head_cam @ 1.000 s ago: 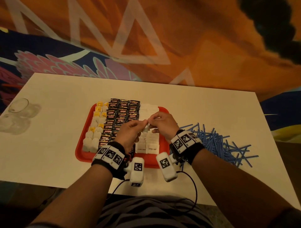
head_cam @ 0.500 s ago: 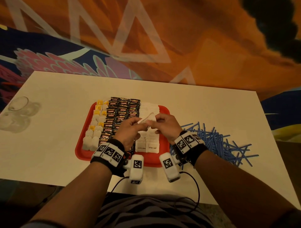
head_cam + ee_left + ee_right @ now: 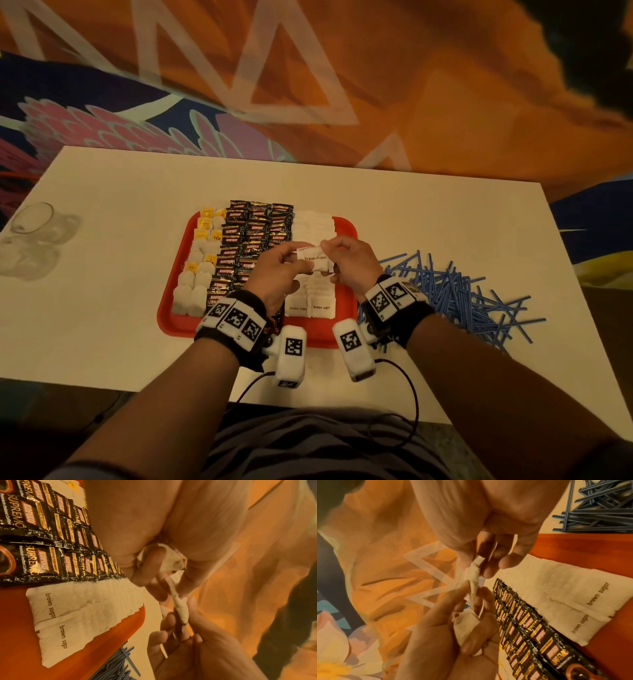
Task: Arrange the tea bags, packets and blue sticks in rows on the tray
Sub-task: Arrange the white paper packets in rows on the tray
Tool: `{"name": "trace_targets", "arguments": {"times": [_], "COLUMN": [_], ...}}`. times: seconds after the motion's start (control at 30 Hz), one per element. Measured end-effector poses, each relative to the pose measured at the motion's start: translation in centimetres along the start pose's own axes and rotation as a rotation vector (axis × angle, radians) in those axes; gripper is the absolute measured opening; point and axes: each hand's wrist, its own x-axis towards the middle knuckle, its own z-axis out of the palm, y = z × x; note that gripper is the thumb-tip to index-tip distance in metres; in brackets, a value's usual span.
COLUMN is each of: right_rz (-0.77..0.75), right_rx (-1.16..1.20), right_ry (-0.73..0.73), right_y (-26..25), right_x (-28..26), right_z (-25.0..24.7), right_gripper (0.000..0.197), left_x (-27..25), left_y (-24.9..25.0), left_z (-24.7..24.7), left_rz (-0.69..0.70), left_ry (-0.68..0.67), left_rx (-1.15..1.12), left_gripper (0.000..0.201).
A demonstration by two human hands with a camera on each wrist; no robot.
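Note:
A red tray (image 3: pixel 171 308) holds columns of tea bags (image 3: pixel 197 274) at the left, black coffee packets (image 3: pixel 255 236) in the middle and white brown sugar packets (image 3: pixel 315 226) at the right. Above the sugar column my left hand (image 3: pixel 291 255) and right hand (image 3: pixel 325 246) pinch the two ends of one brown sugar packet (image 3: pixel 313 258), label up. In the left wrist view, the left fingers (image 3: pixel 147 563) also curl round more crumpled white packets (image 3: pixel 173 561). The right fingers (image 3: pixel 510 559) pinch the packet's end (image 3: pixel 475 572). Blue sticks (image 3: pixel 452 291) lie piled on the table right of the tray.
The tray sits on a white table (image 3: pixel 102 274). Clear glasses (image 3: pixel 30 222) stand at the table's far left edge. Cables hang from the wrist cameras over the near edge. An orange patterned floor lies beyond the table.
The packet between my hands has turned from edge-on to flat, with its label facing up. Both hands stayed over the sugar column and shifted only slightly.

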Motion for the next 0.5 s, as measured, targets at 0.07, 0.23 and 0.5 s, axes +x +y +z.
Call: {"name": "trace_targets", "arguments": {"times": [0.07, 0.23, 0.5], "right_rz": [-0.034, 0.047, 0.136], "right_rx": [-0.063, -0.045, -0.039], "right_ry": [0.008, -0.146, -0.096], "right_y": [0.3, 1.0, 3.1], "right_x": [-0.2, -0.7, -0.2], "right_z": [0.0, -0.2, 1.1], "right_gripper": [0.015, 0.027, 0.017], "left_x": [0.2, 0.7, 0.1], "left_y": [-0.1, -0.7, -2.3], "left_z": [-0.1, -0.7, -2.3], "left_rz": [-0.016, -0.027, -0.084], "left_ry": [0.012, 0.113, 0.018], "left_rx": [0.003, -0.024, 0.108], "left_gripper": [0.007, 0.017, 0.019]}}
